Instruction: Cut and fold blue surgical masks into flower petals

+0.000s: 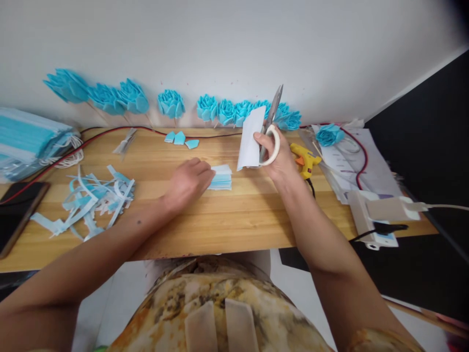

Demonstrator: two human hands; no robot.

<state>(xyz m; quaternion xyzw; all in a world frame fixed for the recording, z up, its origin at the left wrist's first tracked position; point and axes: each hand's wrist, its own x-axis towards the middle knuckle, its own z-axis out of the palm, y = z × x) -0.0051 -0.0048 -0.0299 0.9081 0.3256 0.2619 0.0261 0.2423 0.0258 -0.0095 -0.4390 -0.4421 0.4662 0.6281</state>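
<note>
In the head view my right hand (280, 154) is raised above the table and closed around scissors (273, 110) with white handles, their blades pointing up. Between its thumb and fingers it also pinches a white sheet (251, 139). My left hand (188, 182) is low over the tabletop, fingers curled at the left end of a stack of blue and white sheets (223, 177); its fingertips are partly hidden. Behind it lie a few small blue cut petals (179, 138). A tangled heap of blue and white strips (98, 198) is left of my left forearm.
Blue flowers on sticks (171, 103) line the wall. A yellow glue gun (306, 159) lies by my right wrist. At right are a power strip (366, 220), papers (381, 161) and a loose blue flower (330, 135); at left, bagged masks (29, 139) and a phone (20, 210).
</note>
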